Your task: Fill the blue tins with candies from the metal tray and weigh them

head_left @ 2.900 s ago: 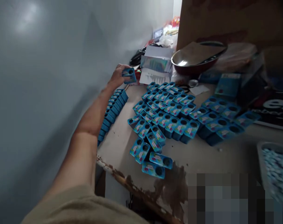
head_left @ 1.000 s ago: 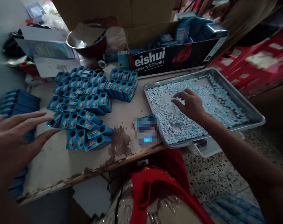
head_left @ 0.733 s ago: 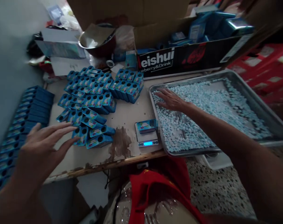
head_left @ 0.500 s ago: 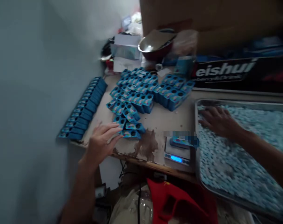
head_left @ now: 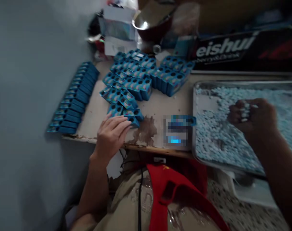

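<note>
My right hand (head_left: 254,117) is curled above the metal tray (head_left: 194,122), with several small pale blue pellets (head_left: 245,110) in its fingers. More pellets of this kind are spread over the tray. My left hand (head_left: 113,133) rests at the front of the blue boxes (head_left: 138,83), near the table's edge; its fingers lie close together, and whether they grip a box is hidden. Between the hands, a small blue box (head_left: 181,120) lies on a scale with a lit blue display (head_left: 174,140), partly pixelated.
A long row of blue boxes (head_left: 75,99) stands along the table's left side. At the back are a bowl (head_left: 154,30), a plastic bag (head_left: 186,19) and a black printed carton (head_left: 232,51). The wooden table (head_left: 157,106) has a worn brown patch.
The view has tipped downward. My right hand, spread on the pellets before, has moved right and closed around some of them. My left hand stays by the front boxes.
</note>
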`<state>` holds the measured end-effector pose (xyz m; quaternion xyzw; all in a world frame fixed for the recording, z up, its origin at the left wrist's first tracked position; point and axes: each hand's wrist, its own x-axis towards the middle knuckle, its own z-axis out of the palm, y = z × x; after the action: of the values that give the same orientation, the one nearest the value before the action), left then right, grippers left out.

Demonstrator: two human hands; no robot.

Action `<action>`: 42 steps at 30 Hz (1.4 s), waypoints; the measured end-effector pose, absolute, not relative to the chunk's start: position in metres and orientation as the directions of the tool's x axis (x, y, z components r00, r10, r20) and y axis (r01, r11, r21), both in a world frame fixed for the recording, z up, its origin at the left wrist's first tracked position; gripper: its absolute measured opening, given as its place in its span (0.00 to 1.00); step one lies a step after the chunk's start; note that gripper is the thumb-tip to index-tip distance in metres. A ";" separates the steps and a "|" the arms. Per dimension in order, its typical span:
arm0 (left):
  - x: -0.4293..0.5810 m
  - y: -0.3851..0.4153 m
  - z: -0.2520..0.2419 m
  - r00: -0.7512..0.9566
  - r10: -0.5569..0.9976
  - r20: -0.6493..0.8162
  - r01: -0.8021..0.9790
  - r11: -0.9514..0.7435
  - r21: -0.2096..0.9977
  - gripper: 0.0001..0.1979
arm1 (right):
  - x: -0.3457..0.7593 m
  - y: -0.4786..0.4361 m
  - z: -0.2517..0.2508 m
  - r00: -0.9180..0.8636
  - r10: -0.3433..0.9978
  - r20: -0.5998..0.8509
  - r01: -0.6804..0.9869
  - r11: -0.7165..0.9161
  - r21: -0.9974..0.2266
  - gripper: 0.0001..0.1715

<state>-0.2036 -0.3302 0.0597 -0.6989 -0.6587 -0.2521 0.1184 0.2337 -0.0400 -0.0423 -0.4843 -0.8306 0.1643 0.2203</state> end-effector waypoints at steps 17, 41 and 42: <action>-0.131 -0.270 -0.009 -0.147 0.947 0.285 0.619 -0.137 0.774 0.26 | 0.209 -0.124 -0.014 -0.086 0.780 -0.620 -0.822 -0.408 -0.398 0.28; -0.024 -0.147 0.043 0.610 0.661 0.437 0.708 -0.702 0.074 0.13 | 0.166 -0.123 -0.046 -0.133 0.868 -0.479 -0.572 -0.462 -0.678 0.17; -0.020 -0.140 0.044 0.634 0.652 0.416 0.699 -0.713 0.053 0.12 | 0.165 -0.121 -0.047 -0.151 0.852 -0.501 -0.617 -0.477 -0.626 0.17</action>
<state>-0.0202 -0.1397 0.0444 -0.9021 -0.3744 -0.2069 0.0567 0.1649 -0.1210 -0.0466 -0.4264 -0.1378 0.7460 0.4926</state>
